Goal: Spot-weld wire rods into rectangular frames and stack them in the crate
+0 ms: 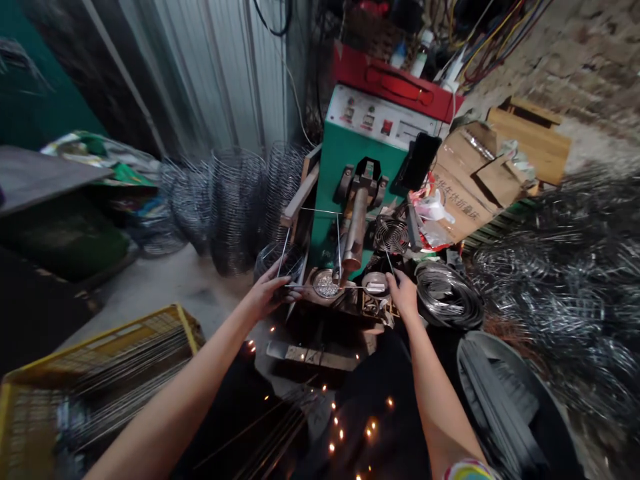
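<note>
You had both hands closed on the wire frame [313, 248] at frame centre, left hand [267, 293] on its left corner, right hand [403, 293] on its right end, so keeping it level against the green welding machine [350, 167] mattered as sparks [350, 427] fell.

The left hand's [267, 293] fingertips curl out of sight around the thin wire frame [313, 248]. What the right hand [403, 293] pinches is too small to tell. The yellow crate [100, 347] is cut off by the left edge.
</note>
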A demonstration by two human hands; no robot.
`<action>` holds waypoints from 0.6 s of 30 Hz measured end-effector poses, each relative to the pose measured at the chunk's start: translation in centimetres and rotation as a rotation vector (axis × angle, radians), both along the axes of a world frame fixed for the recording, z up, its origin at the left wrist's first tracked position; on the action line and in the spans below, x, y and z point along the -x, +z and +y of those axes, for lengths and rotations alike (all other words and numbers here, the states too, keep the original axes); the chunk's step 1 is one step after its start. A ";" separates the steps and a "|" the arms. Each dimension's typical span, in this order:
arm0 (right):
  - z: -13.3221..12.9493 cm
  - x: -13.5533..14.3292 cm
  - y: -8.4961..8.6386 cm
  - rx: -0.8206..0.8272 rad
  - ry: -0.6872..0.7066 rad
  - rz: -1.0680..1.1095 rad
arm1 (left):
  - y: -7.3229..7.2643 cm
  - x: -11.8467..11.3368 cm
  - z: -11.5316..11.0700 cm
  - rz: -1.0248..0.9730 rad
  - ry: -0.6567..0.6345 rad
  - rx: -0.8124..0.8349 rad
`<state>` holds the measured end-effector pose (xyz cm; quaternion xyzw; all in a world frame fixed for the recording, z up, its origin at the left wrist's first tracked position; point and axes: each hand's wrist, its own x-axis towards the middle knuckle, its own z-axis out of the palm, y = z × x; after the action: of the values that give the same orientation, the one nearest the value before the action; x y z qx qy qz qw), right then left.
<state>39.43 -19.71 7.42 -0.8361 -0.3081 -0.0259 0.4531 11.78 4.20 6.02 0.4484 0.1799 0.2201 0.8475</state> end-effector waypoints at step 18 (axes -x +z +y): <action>-27.1 20.2 -3.5 0.014 0.139 0.791 | -0.5 13.3 -6.1 0.159 -0.081 0.319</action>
<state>19.19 -46.82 3.93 -0.7620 -0.1658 0.3307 0.5315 -1.48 -1.87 5.48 0.3314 0.2607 0.1182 0.8990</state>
